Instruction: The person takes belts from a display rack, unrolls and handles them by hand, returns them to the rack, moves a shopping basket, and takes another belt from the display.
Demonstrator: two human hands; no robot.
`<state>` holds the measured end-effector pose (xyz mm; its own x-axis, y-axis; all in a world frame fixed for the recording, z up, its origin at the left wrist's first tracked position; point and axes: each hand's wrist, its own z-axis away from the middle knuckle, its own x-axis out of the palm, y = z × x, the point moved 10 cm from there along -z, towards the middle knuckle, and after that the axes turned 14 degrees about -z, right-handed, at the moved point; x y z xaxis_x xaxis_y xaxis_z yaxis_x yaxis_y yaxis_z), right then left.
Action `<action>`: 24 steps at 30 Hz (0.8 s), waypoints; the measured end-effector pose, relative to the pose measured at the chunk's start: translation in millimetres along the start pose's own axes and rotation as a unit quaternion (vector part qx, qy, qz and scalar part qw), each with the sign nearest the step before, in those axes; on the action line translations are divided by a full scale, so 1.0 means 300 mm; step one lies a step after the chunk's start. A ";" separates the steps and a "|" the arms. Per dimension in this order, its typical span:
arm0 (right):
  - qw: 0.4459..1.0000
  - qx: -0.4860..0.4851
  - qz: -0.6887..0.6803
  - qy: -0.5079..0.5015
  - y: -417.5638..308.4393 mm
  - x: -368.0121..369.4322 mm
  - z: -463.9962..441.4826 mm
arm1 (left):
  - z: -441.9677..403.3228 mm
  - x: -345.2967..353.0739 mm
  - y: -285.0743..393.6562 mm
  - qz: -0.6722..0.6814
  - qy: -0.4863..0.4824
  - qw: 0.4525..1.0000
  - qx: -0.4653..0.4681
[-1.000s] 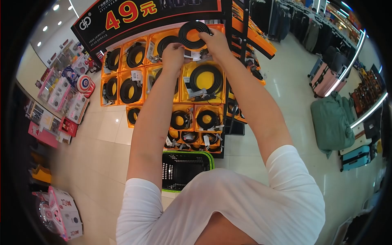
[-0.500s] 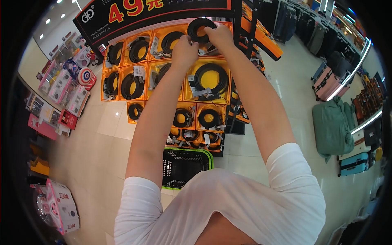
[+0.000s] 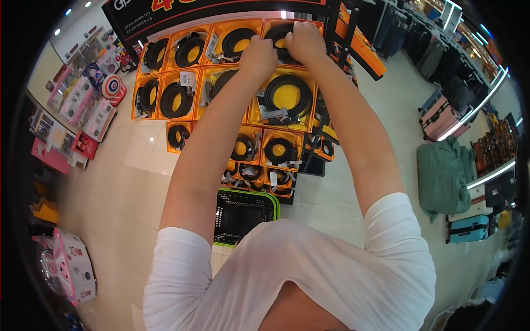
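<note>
A coiled black belt (image 3: 280, 34) lies in the top right orange compartment of the display rack, between my two hands. My right hand (image 3: 305, 43) is closed on the coil's right side. At its left side is my left hand (image 3: 258, 57), fingers curled; whatever they may grip is hidden. Another coiled belt (image 3: 237, 42) sits in the compartment to the left. Below my hands, a larger coil (image 3: 287, 95) with a grey buckle and tag rests in its own orange box.
A black basket with a green rim (image 3: 276, 205) stands on the floor below the rack. Boxed toys (image 3: 88, 118) are at the left. On the right are a green covered bag (image 3: 446, 176), a pink suitcase (image 3: 440, 117) and hanging clothes (image 3: 422, 44).
The coiled belt has gone down from above the rack's top row into the top right compartment, with my right hand on it. The view has shifted, so the price sign shows less.
</note>
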<state>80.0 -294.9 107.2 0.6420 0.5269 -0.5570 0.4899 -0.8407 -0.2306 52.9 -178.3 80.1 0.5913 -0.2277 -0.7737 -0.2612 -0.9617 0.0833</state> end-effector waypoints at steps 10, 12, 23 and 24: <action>0.985 -0.131 -0.043 -0.103 -0.053 -0.167 0.100 | 0.080 -0.088 0.039 -0.125 0.088 0.986 0.063; 0.983 -0.137 -0.033 -0.118 -0.056 -0.196 0.127 | 0.095 -0.098 0.044 -0.121 0.103 0.984 0.081; 0.940 -0.300 0.105 -0.125 -0.118 -0.194 0.278 | 0.109 -0.082 0.051 -0.084 0.060 0.986 0.133; 0.940 -0.300 0.105 -0.124 -0.130 -0.196 0.276 | 0.107 -0.087 0.053 -0.080 0.055 0.986 0.134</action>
<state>-25.8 -303.5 82.9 0.6407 0.2490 -0.7263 0.6598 -0.6623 0.3550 8.9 -182.6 81.3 0.7163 -0.1055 -0.6897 -0.3420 -0.9147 -0.2153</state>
